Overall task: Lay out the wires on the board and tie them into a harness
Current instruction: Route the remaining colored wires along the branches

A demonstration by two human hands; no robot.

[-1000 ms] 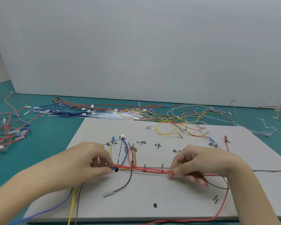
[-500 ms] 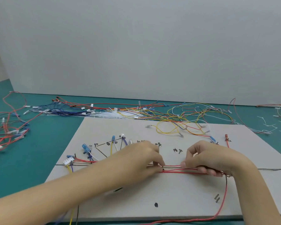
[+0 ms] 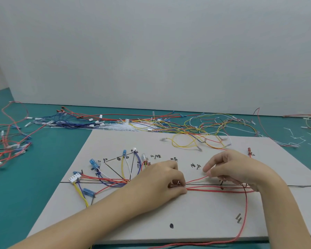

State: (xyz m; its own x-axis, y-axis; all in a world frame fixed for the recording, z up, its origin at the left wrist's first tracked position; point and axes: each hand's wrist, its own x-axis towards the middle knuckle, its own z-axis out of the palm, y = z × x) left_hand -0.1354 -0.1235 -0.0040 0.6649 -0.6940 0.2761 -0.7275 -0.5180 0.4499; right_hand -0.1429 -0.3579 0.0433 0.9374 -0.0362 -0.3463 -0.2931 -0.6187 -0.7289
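Observation:
A grey harness board (image 3: 187, 218) lies on the teal table, with drawn lines, handwritten labels and small pins. Red, blue, yellow and white wires fan out at its left to a white connector (image 3: 74, 178) and blue terminals (image 3: 93, 163). A bundle of red wires (image 3: 219, 190) runs along the horizontal line. My left hand (image 3: 162, 180) pinches this bundle at mid-board. My right hand (image 3: 235, 168) holds a single red wire (image 3: 197, 180) lifted above the bundle, fingers closed on it. One red wire loops down off the board's front edge (image 3: 245, 218).
Loose wires in many colours lie piled behind the board (image 3: 196, 130) and at the far left (image 3: 9, 146). White cable ties (image 3: 122, 127) lie at the board's back edge, more at the right (image 3: 296, 139). A grey wall stands behind the table.
My left hand slid right along the red bundle from the left fan to mid-board. My right hand moved slightly right and lifted one red wire out of the bundle.

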